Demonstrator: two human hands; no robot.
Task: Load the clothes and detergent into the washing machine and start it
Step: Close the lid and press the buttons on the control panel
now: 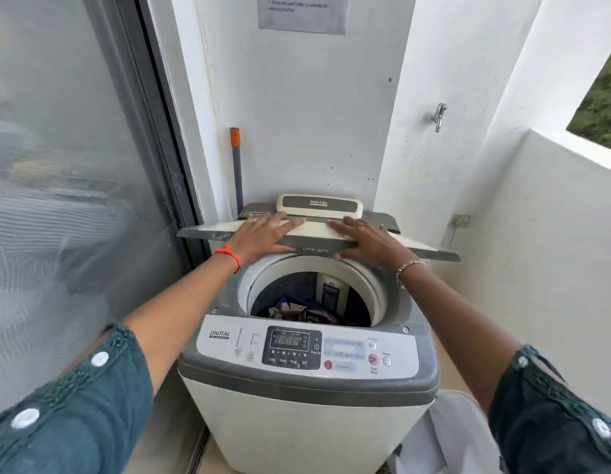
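"digital" is printed on the cream handle plate (318, 202) at the top of the folded lid (420, 246) of the washing machine (297, 422); "detergent" is written on the grey strip (315, 250) below it; "digital" is seen again at the left of the control panel (410, 347), with a smaller line under it too blurred to be read; the display (287, 340) is lit with figures like "18:88"; "soak", "wash", "rinse" and "spin" are set under it; "program" is marked beside the red button (328, 364); "start pause" and "power" are marked at the right; on the wall notice (302, 12) only "start button" can be made out.
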